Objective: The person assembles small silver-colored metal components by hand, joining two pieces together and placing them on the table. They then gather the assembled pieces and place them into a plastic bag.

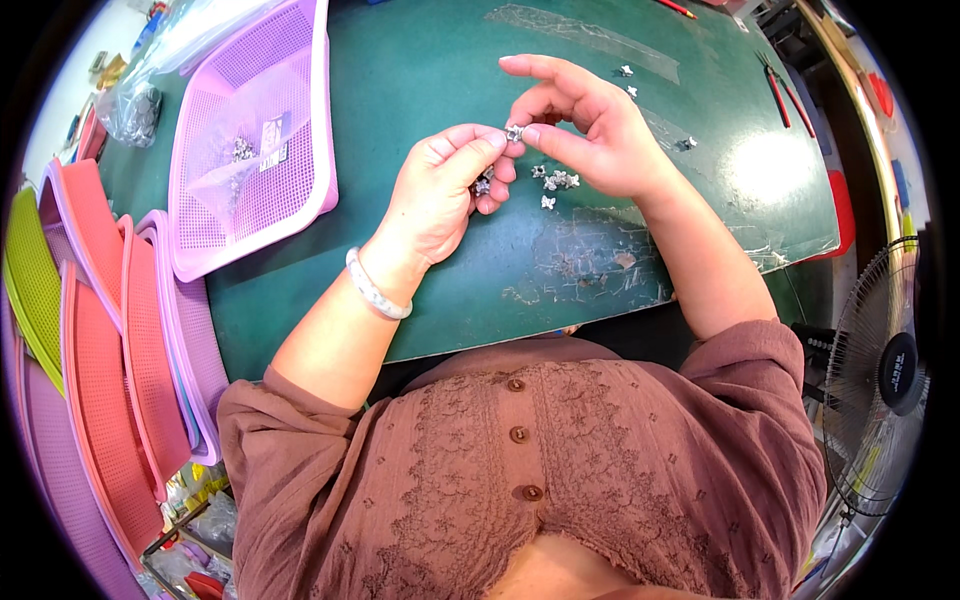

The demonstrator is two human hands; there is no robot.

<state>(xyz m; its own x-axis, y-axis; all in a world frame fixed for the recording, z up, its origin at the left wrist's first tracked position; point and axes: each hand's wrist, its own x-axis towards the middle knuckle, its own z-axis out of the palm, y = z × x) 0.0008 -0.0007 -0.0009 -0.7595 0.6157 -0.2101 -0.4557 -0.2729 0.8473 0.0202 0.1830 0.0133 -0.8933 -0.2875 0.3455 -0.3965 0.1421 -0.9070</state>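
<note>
Over the green table my left hand (440, 185) is closed, with small silvery metal parts (484, 184) showing between its curled fingers. One more cross-shaped metal part (514, 132) sits at its thumb tip, where my two hands meet. My right hand (590, 125) touches that part with thumb and a bent finger, while its index finger stretches out above. Just below the right hand, several similar loose parts (560, 180) lie in a small cluster on the tabletop. What else my left palm holds is hidden by the fingers.
A pink perforated basket (325, 110) with a clear plastic bag (225, 150) inside stands left on the green table (420, 310). Stacked coloured baskets (110, 330) lean beside the table. Red-handled pliers (778, 100) lie far right; a fan (865, 370) stands at the right edge.
</note>
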